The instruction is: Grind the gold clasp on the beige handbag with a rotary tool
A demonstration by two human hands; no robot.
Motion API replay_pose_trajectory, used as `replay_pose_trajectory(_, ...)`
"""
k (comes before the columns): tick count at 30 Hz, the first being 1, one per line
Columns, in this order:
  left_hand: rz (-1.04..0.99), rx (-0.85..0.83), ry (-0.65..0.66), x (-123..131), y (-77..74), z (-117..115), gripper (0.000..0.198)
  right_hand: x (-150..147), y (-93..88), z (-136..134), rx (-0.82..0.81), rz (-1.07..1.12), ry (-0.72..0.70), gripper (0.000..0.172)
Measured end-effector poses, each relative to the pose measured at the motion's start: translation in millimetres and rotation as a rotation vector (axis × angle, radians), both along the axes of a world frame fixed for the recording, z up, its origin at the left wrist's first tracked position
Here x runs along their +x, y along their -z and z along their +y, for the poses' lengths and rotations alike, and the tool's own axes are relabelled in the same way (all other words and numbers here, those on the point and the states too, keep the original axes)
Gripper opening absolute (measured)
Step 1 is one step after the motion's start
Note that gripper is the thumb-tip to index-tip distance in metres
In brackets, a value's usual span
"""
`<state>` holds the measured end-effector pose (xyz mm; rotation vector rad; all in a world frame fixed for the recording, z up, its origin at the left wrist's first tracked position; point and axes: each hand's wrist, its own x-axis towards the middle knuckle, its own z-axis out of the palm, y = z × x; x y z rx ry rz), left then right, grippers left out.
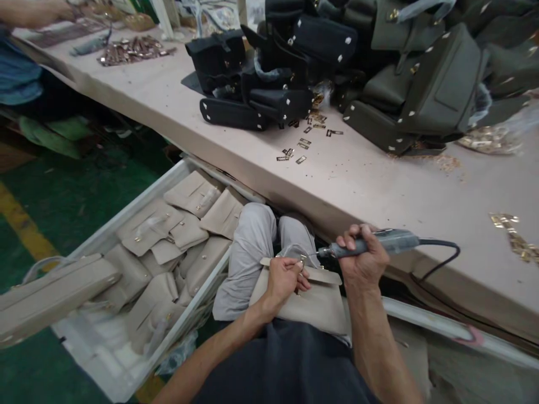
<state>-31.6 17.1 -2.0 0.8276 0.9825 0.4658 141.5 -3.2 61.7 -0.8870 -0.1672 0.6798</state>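
A beige handbag (320, 306) lies across my lap, its flap edge toward the table. My left hand (285, 283) is closed at the flap, fingers pinching the bag around a small metal fitting (302, 259). In my right hand (364, 258) is a grey corded electric screwdriver (393, 240), held level with its bit pointing left. The bit's tip is close to the fitting; whether they touch I cannot tell. A clear plastic-wrapped handle (295, 249) stands up behind the flap.
A white bin (138, 216) of beige bags (154, 224) stands at my left. On the table (261, 120) are black bags (227, 62), dark green bags (442, 84), loose metal plates (301, 160) and gold fittings (516, 235). Another person's arm (37, 14) shows at far left.
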Motion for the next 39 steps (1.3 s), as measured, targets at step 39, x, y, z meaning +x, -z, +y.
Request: replay_pose_trajectory(39,0.060,0.052,-0.032,-1.3,6.3,-2.0,0.035,-31.1,3.9,-2.9,-0.055,-0.213,-0.002,0.023)
